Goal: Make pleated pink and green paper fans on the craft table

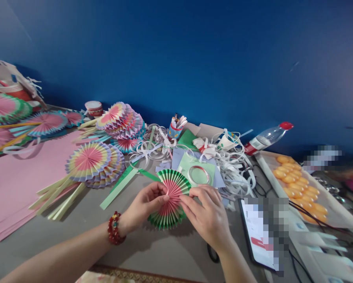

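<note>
A round pleated paper fan [172, 214], pink in the middle with a green and white rim, is spread between my hands above the grey table. My left hand [152, 200], with a red bead bracelet [115, 228] at the wrist, pinches it near its centre. On the other side, my right hand [207, 208] grips the fan's right part between thumb and fingers. Just behind the fan lie a light green paper sheet [211, 171] and a roll of clear tape [198, 175]. Green paper strips [120, 186] rest to the left.
Finished fans [89, 159] with pale yellow handles and pink paper sheets [14, 188] lie left. White paper scraps [235, 173] heap up at the back. Rightward are a plastic bottle [267, 137], a phone [258, 232] and a tray of orange-yellow pieces [300, 188]. A blue wall stands behind.
</note>
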`<action>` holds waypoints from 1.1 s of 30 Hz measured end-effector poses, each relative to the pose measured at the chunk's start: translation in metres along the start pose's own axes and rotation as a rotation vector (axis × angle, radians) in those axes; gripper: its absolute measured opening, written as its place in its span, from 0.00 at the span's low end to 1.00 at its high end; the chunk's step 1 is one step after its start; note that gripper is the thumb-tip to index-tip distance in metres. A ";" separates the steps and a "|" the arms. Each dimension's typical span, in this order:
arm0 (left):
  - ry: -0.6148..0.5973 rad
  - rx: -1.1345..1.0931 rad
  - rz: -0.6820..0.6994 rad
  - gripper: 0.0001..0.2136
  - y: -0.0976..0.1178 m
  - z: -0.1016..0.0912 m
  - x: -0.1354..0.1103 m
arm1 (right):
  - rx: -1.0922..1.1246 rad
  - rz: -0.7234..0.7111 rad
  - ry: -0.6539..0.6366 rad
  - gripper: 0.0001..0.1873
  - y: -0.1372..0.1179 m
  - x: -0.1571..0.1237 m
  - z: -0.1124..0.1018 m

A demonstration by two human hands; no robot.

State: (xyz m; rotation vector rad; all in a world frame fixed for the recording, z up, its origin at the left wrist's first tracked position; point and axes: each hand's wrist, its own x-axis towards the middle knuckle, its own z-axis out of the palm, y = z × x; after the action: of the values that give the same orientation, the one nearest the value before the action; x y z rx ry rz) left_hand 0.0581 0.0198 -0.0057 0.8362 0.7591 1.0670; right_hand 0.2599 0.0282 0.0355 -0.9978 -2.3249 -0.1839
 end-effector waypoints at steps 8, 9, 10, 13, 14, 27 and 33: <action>-0.014 0.028 -0.044 0.12 0.000 0.003 -0.002 | 0.033 -0.031 -0.008 0.10 -0.004 0.004 0.000; -0.015 0.025 -0.052 0.12 0.000 0.003 -0.002 | 0.035 -0.028 -0.009 0.10 -0.004 0.004 -0.001; -0.017 0.021 -0.059 0.12 0.000 0.003 -0.002 | 0.038 -0.023 -0.011 0.10 -0.004 0.004 -0.001; -0.020 0.012 -0.075 0.12 -0.001 0.002 -0.001 | 0.053 -0.008 -0.018 0.09 -0.006 0.004 0.000; -0.021 0.009 -0.081 0.13 -0.002 0.002 -0.001 | 0.059 -0.009 -0.020 0.08 -0.006 0.004 0.000; -0.056 -0.015 -0.110 0.14 -0.008 0.002 -0.001 | 0.111 -0.055 -0.057 0.08 -0.009 0.004 0.001; -0.067 -0.015 -0.126 0.15 -0.009 0.003 -0.001 | 0.118 -0.047 -0.072 0.08 -0.010 0.005 0.002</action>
State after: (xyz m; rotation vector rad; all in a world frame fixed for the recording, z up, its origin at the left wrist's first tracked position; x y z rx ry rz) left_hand 0.0644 0.0162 -0.0121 0.7968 0.7363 0.9276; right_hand 0.2490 0.0246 0.0381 -0.9056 -2.3956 -0.0286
